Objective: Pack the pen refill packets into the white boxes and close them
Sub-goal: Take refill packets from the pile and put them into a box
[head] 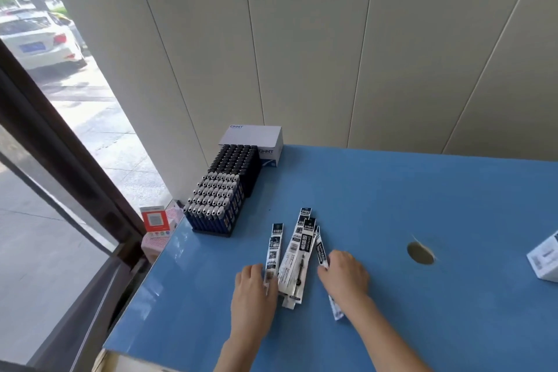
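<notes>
On the blue table (392,205), just in front of the person, the pen refill packets (294,257) lie in a loose fan, none of them boxed. The left hand (255,290) rests flat against the leftmost packet, fingers straight. The right hand (344,275) lies over the rightmost one, fingers only loosely bent and pinching nothing visible. Both seem to be herding the packets into one stack. A white box (543,257) sits at the table's right edge, well apart; whether it is open I cannot tell. Another, the far box (253,134), stands closed at the back corner. Packing and closing appear wholly still to do.
</notes>
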Motion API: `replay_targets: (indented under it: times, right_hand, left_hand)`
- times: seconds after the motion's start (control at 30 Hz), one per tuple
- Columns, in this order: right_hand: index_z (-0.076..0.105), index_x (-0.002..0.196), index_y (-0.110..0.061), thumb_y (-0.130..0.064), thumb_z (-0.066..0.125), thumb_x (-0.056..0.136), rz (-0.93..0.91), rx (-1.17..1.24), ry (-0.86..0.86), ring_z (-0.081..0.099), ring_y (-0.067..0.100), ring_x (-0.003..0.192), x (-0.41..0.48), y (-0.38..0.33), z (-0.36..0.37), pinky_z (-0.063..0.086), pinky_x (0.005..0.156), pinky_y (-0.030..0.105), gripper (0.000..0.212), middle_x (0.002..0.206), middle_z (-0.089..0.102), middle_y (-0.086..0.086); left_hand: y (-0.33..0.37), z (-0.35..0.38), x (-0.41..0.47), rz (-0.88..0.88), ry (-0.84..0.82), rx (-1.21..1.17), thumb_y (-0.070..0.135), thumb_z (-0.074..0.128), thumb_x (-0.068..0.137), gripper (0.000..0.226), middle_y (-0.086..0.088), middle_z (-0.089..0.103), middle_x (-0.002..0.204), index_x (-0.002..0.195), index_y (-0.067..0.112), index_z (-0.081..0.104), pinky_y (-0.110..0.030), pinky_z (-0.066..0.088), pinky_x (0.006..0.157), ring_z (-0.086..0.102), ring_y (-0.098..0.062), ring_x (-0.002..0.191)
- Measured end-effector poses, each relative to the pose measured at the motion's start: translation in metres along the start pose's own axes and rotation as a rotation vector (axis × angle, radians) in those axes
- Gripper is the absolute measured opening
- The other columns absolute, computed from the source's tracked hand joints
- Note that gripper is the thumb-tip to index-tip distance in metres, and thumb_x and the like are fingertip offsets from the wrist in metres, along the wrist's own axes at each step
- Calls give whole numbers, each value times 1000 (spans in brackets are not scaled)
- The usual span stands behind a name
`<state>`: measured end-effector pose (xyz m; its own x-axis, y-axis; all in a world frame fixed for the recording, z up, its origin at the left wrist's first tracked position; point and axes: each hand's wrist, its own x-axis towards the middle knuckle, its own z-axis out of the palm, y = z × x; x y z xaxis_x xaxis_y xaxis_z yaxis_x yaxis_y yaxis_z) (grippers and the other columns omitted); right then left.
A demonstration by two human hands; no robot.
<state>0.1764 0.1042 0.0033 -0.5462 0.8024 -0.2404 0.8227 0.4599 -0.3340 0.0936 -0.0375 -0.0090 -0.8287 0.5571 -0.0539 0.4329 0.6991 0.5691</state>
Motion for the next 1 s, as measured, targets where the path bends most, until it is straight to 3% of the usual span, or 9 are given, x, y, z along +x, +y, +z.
replay_targets:
  times: [0.17, 0.23, 0.33, 0.43, 0.57, 0.7, 0.83, 0.93, 1.0]
  right_hand:
    - [31, 86, -12, -18, 37, 97, 61, 131, 65, 59, 35, 101, 3, 3, 1, 41, 70, 36, 13, 107, 63, 15]
    - [30, 87, -11, -17, 34, 98, 64, 183, 53, 59, 35, 99, 3, 1, 3, 36, 66, 34, 13, 106, 63, 17]
    - [34, 87, -11, -38, 41, 96, 55, 260, -8, 58, 33, 98, 0, -8, 6, 41, 73, 35, 30, 105, 62, 13]
    - [37, 75, -16, -53, 56, 84, 44, 257, -30, 49, 23, 83, -3, -17, 6, 35, 67, 29, 42, 92, 56, 5]
    - [33, 60, -21, -38, 57, 87, 37, 230, -25, 47, 20, 77, -1, -18, 7, 33, 65, 26, 40, 76, 50, -1]
    - [36, 68, -15, -23, 47, 91, 68, 286, -16, 46, 22, 75, 1, -15, 9, 32, 63, 27, 27, 74, 49, 1]
    - [35, 94, -10, -6, 42, 91, 159, 577, -31, 61, 28, 69, 4, -12, 11, 48, 64, 34, 8, 83, 62, 9]
    - [38, 91, -11, -2, 40, 91, 211, 765, -113, 45, 15, 51, -2, -9, 6, 36, 50, 25, 9, 64, 50, 1]
    - [41, 73, -14, -12, 50, 90, 241, 864, -143, 31, 12, 45, -10, -4, 2, 26, 48, 25, 20, 54, 39, -2]
  left_hand:
    - [0, -4, 28, -84, -102, -29, 37, 59, 86, 51, -6, 43, 125, 125, 7, 42, -24, 34, 86, 42, -22, 117]
    - [3, -7, 37, -114, -154, -21, 35, 64, 83, 45, -4, 49, 115, 114, 10, 45, -24, 35, 77, 47, -20, 102]
    - [6, -11, 46, -118, -199, 26, 30, 65, 81, 24, 2, 50, 83, 82, 17, 45, -26, 34, 63, 45, -19, 81]
    - [5, -10, 50, -117, -239, 22, 27, 64, 80, 28, 7, 44, 63, 66, 17, 42, -24, 30, 49, 48, -21, 73]
    - [2, -11, 52, -52, -298, 92, 27, 56, 87, 32, 5, 42, 68, 64, 19, 35, -27, 31, 56, 44, -21, 76]
    - [-10, -14, 50, 40, -281, 108, 13, 42, 91, 32, 2, 38, 73, 66, 20, 24, -29, 28, 64, 38, -24, 75]
    - [-19, -21, 54, -102, -332, -277, -1, 35, 90, 25, -5, 52, 73, 76, 19, 28, -33, 40, 59, 46, -27, 66]
    - [-21, -30, 49, -175, -382, -532, -1, 35, 95, 18, -7, 57, 73, 105, 14, 33, -21, 41, 43, 47, -17, 46]
    - [-18, -33, 43, -161, -413, -605, 5, 38, 97, 9, -2, 52, 61, 98, 8, 46, -18, 33, 39, 41, -12, 39]
